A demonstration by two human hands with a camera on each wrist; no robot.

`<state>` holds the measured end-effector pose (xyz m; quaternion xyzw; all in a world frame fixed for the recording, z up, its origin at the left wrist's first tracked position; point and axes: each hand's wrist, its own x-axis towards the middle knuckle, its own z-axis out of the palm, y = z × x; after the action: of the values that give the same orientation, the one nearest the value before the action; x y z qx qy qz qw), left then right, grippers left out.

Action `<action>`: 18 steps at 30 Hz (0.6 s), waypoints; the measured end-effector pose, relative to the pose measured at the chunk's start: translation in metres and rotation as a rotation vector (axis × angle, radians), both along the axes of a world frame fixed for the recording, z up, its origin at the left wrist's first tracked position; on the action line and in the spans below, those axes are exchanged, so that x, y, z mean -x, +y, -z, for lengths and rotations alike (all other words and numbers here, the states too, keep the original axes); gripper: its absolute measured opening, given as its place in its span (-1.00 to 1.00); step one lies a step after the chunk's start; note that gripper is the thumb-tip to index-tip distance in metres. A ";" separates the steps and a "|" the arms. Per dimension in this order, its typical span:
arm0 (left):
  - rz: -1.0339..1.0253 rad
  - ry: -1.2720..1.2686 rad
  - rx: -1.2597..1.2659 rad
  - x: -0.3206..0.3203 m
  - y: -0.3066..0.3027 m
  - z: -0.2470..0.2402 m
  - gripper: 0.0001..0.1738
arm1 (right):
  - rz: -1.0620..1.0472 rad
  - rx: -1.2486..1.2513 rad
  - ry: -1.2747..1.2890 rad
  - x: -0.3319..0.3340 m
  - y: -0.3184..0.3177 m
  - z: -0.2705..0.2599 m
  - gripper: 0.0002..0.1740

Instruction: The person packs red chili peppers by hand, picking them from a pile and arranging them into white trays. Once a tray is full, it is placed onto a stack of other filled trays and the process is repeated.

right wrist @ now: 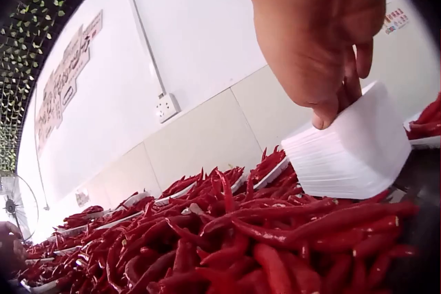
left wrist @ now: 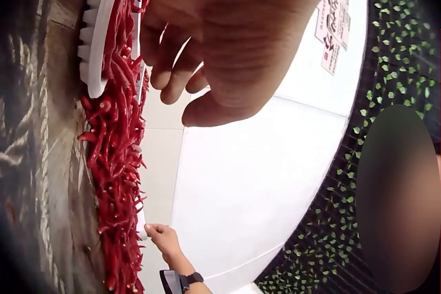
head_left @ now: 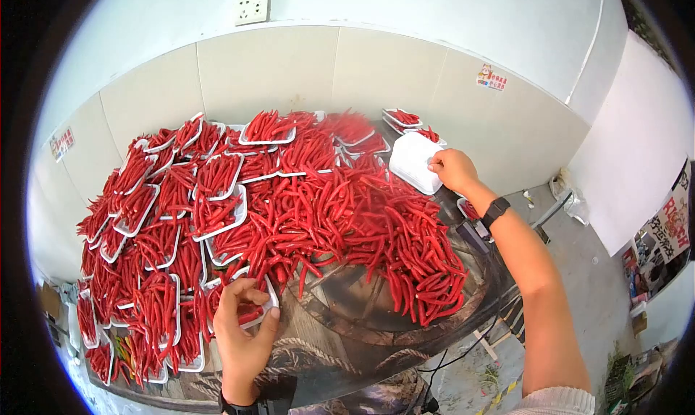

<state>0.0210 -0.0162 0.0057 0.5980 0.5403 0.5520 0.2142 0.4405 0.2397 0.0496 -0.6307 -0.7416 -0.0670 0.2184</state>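
"So, where is the right hand [head_left: 450, 167], taking the loose heap [head_left: 376, 234] of red chillies as our marker?"

"Just past the heap's far right side, as the head view has it. Thumb and fingers pinch the edge of a white tray [head_left: 414, 162] (one, or several nested together, I honestly can't tell). The right wrist view shows it tilted, close beside the chillies. A dark wristband [head_left: 496, 211] sits on that arm."

"And the left hand [head_left: 246, 335]?"

"Near the heap's left front corner, above a chilli-filled tray [head_left: 272, 299]. Its fingers bend loosely with the thumb apart, and nothing is in its grasp. The left wrist view puts air between the fingertips and the white rim."

"What lies around the heap?"

"Left of it, many filled trays [head_left: 127, 234] crowd together, some overlapping and tilted, all loaded with red chillies. A few greenish and yellowish chillies [head_left: 124, 351] lie at the front of that side. More loaded trays line the heap's far side, and a small one [head_left: 402, 125] stands beyond its far right corner."

"And in front?"

"The patterned tabletop [head_left: 318, 357], with a rope design on it, shows before the heap. Behind, there's a pale tiled wall [head_left: 268, 60] with a socket [head_left: 252, 8] higher up, and a little sticker [head_left: 491, 78] to the right."
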 end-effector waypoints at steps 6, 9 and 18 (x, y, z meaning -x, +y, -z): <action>-0.001 -0.002 -0.004 -0.001 0.000 -0.001 -0.46 | 0.057 0.029 0.005 0.007 -0.003 -0.012 -0.81; 0.002 0.005 -0.008 0.000 0.000 0.000 -0.46 | 0.110 0.111 0.082 0.002 0.000 -0.015 -0.81; -0.006 -0.019 -0.018 0.001 -0.001 -0.003 -0.49 | 0.144 -0.199 0.245 -0.007 0.000 -0.013 -0.82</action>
<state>0.0204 -0.0175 0.0089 0.5930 0.5351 0.5630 0.2122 0.4475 0.2397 0.0627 -0.6610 -0.6520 -0.0786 0.3631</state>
